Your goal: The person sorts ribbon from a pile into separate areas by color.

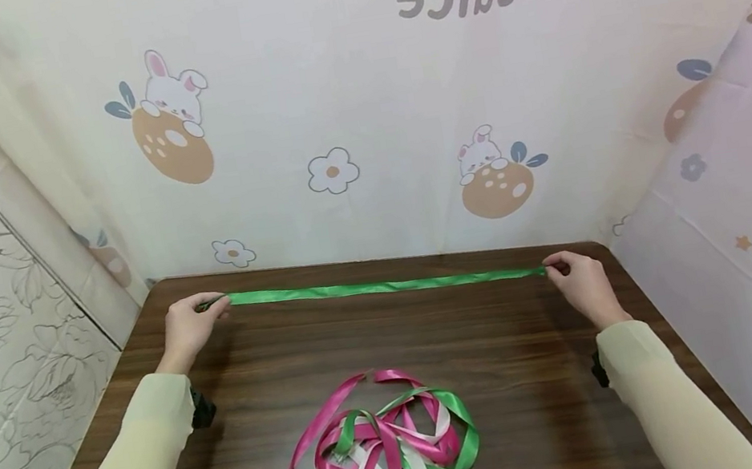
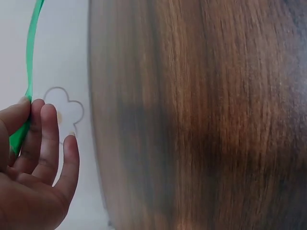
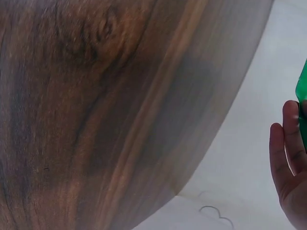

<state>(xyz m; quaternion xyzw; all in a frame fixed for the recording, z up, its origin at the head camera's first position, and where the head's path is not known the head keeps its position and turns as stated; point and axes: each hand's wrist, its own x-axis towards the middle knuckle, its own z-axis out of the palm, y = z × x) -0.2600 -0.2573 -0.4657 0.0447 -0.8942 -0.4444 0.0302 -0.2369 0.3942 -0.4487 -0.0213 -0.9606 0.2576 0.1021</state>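
A green satin ribbon [image 1: 384, 287] stretches nearly straight between both hands, near the table's back edge. My left hand [image 1: 191, 327] pinches its left end between thumb and fingertips; in the left wrist view the ribbon [image 2: 30, 52] passes under the thumb, and the other fingers of the left hand [image 2: 45, 158] stand loosely bent. At the opposite end, my right hand [image 1: 582, 285] pinches the ribbon. The right wrist view catches only part of the right hand [image 3: 290, 163], with a bit of green ribbon [image 3: 302, 88] at the frame's edge.
A loose tangle of pink [image 1: 300, 460], green [image 1: 470, 435] and white ribbons [image 1: 418, 467] lies on the dark wooden table [image 1: 514, 376], towards the front middle. Behind the table hangs a pale printed curtain [image 1: 355, 92]; patterned panels stand at both sides.
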